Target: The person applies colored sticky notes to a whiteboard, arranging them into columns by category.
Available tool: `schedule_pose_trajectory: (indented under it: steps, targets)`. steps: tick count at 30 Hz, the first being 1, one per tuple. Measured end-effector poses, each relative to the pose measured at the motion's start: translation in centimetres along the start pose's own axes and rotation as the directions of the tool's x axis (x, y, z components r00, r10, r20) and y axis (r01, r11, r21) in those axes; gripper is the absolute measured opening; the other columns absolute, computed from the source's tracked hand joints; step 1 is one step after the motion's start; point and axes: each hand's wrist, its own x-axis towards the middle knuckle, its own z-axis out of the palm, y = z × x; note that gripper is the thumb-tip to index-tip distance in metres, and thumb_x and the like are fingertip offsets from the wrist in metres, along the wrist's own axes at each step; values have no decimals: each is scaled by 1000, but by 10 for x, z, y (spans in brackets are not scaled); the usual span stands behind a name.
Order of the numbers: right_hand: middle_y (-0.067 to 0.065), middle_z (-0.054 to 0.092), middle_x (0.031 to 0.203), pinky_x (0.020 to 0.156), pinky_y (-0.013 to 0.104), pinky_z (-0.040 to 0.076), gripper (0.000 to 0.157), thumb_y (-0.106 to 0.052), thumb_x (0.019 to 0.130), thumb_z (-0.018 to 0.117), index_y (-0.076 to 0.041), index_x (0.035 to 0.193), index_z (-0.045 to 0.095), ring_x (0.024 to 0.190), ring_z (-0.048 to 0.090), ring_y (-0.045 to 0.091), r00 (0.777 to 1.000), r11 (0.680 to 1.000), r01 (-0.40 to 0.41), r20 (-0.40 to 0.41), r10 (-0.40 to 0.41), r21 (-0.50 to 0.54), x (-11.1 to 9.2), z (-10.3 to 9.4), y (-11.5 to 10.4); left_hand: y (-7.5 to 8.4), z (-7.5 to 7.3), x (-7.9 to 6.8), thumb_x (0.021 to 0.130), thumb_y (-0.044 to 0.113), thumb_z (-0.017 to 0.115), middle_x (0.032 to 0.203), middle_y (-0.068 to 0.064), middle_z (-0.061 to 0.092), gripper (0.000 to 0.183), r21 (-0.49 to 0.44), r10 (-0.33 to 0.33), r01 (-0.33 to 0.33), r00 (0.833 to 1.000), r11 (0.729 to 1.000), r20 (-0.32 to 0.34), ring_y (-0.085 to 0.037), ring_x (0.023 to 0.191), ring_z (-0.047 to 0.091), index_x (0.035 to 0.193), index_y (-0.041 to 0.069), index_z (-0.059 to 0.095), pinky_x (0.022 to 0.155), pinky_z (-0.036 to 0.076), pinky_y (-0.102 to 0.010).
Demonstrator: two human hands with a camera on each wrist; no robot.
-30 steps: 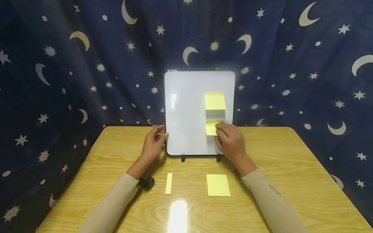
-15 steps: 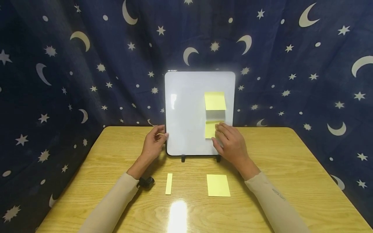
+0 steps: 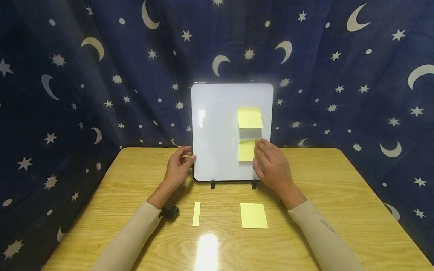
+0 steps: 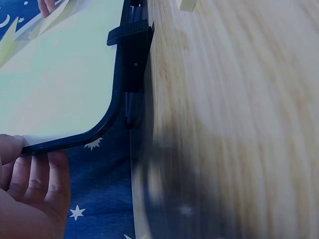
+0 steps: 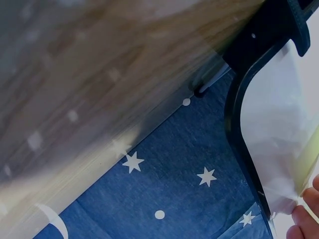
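The whiteboard (image 3: 217, 131) stands upright on a black stand in the head view. My left hand (image 3: 178, 165) grips its left edge; the left wrist view shows the thumb (image 4: 10, 148) on the front face and the fingers behind the rim. Two yellow sticky notes are on the right half of the board, an upper one (image 3: 249, 117) and a lower one (image 3: 246, 152). At the lower note's right side, my right hand (image 3: 274, 165) touches the top right area with its fingertips, thumb apart below. That hand hides the note's right part.
On the wooden table (image 3: 152, 241), a loose yellow sticky note (image 3: 254, 216) lies in front of the board at right, and a narrow yellow strip (image 3: 196, 214) at left. The stand's black feet (image 3: 213, 184) protrude under the board. A starry dark blue curtain (image 3: 101, 75) hangs around.
My right hand's fingertips have slid right along the top of the lower note. Its thumb came off the note's bottom, which now hangs flatter. The left hand stays put.
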Motion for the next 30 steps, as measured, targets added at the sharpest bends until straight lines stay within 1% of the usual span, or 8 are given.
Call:
schedule_pose_trajectory:
  steps: [6,12,15,19,20,24,28,30]
  targets:
    - [25,70,131,111,54,49,34,-12,94,62,11,116,73,127,65,45,1000,1000,-11,4,11,-18,-1,-1,2,1,0,1,104,0,65,120,-22,62,38,-3,-1,1,1000,1000,8,-25,99,70,141,-2,60,81,59,-25]
    - [25,70,131,112,54,48,34,-12,94,62,10,117,73,126,65,46,1000,999,-18,3,18,-26,-2,-1,3,0,-1,0,103,1,66,120,-23,62,38,5,8,-8,1000,1000,11,-36,104,70,141,-1,61,79,56,-19]
    - [25,70,130,111,54,48,33,-11,93,62,10,116,73,126,65,46,1000,1000,-22,0,22,-22,-1,-2,3,5,-1,-2,103,1,66,121,-25,63,38,6,7,-7,1000,1000,15,-40,106,70,141,-3,60,79,55,-17]
    - [25,70,130,110,55,49,33,-11,94,62,10,117,73,126,65,46,1000,1000,-21,-4,21,-20,-1,-2,3,5,-3,-2,103,1,65,121,-24,64,36,34,15,-16,1000,999,15,-36,103,70,139,-3,61,78,55,-18]
    - [25,70,130,111,55,49,33,-11,94,62,10,117,73,126,64,47,1000,1000,-22,-4,22,-19,-1,-2,3,0,-4,-1,103,2,66,120,-23,65,35,50,29,-29,999,998,14,-32,101,71,138,-2,63,78,54,-19]
    - [26,70,131,109,56,49,34,-10,94,61,11,117,73,126,64,47,1000,1000,-23,-7,23,-12,-1,-2,4,-1,-5,-1,103,3,65,118,-19,66,33,119,58,-58,998,991,1,-23,95,68,136,0,65,79,52,-22]
    - [26,70,131,106,58,51,33,-9,93,61,11,117,73,125,64,48,1000,1000,-17,-14,17,-4,-1,-2,4,-3,-6,-1,103,4,65,118,-18,67,33,151,70,-69,998,986,-3,-22,95,69,136,1,65,83,52,-23]
    - [26,70,131,106,59,51,33,-8,93,60,11,116,73,125,65,48,1000,1000,-16,-17,16,0,-1,-2,4,-4,-7,0,103,3,64,117,-18,68,32,151,79,-77,997,986,-7,-24,95,70,134,1,67,84,52,-22]
